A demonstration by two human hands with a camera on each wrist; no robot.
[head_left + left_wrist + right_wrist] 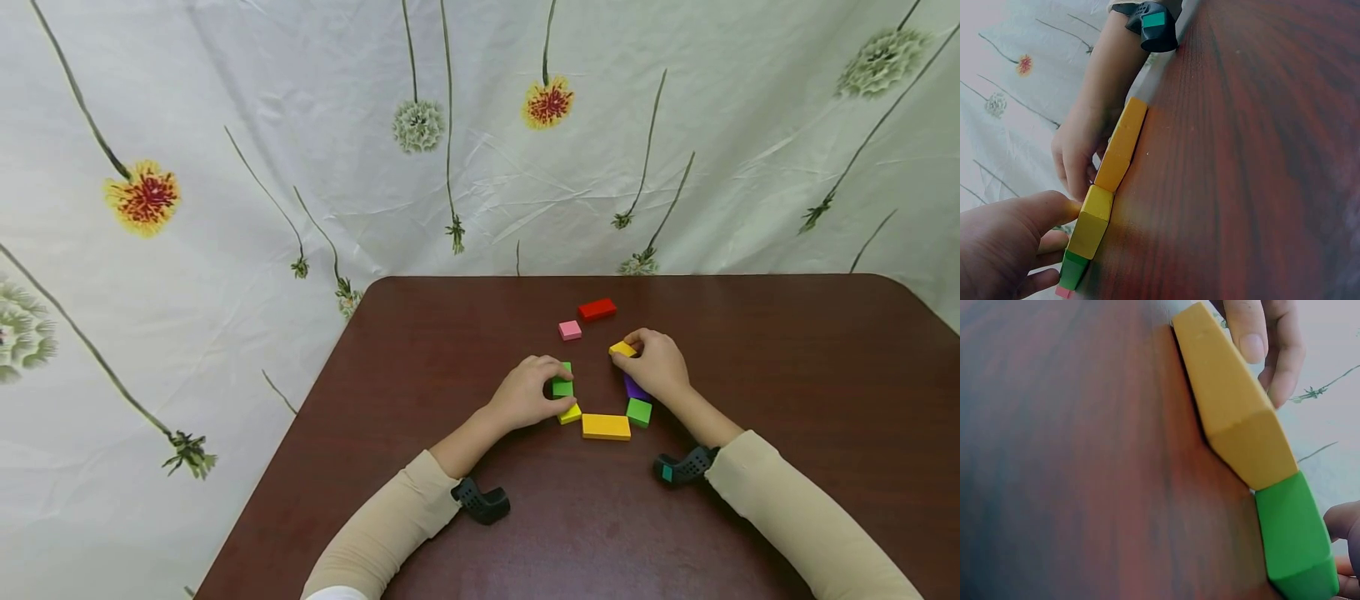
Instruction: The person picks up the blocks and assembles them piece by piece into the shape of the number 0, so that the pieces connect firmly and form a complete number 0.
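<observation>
Several coloured blocks form a U on the brown table [390, 350]. At its left side, my left hand [528, 392] has curved fingers over a green block [562, 389] and its thumb against a yellow block [570, 414]. My right hand [658, 365] pinches a small yellow-orange block [622, 348] between thumb and fingers, at the far end of the right side. Beneath that hand a purple block [635, 387] shows partly, followed by a green cube [639, 412]. A long yellow-orange block [1229, 394] makes the near side, its end close against the green cube [1294, 531].
Beyond the hands lie a pink block [570, 330] and a red block [597, 309], apart from the U. A pale cloth [300, 125] printed with flowers hangs behind the table. Dark bands [482, 502] sit on both wrists.
</observation>
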